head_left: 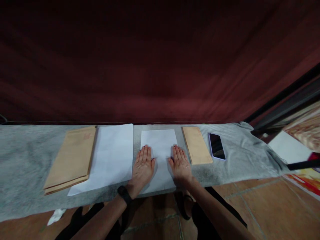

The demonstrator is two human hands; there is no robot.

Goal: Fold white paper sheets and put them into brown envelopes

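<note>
A white sheet of paper (pixel 160 143) lies in the middle of the grey cloth-covered table (pixel 22 156). My left hand (pixel 143 165) rests flat on the sheet's left edge, fingers together and stretched out. My right hand (pixel 180 164) lies flat on its right edge in the same way. Neither hand holds anything. A dark band (pixel 124 194) is on my left wrist.
Left of the sheet lies a larger white paper stack (pixel 110 156) and a pile of brown envelopes (pixel 72 158). To the right are a narrow brown envelope (pixel 197 145) and a dark phone (pixel 216 146). A dark red curtain (pixel 150 66) hangs behind the table. Tiled floor (pixel 262 206) lies below.
</note>
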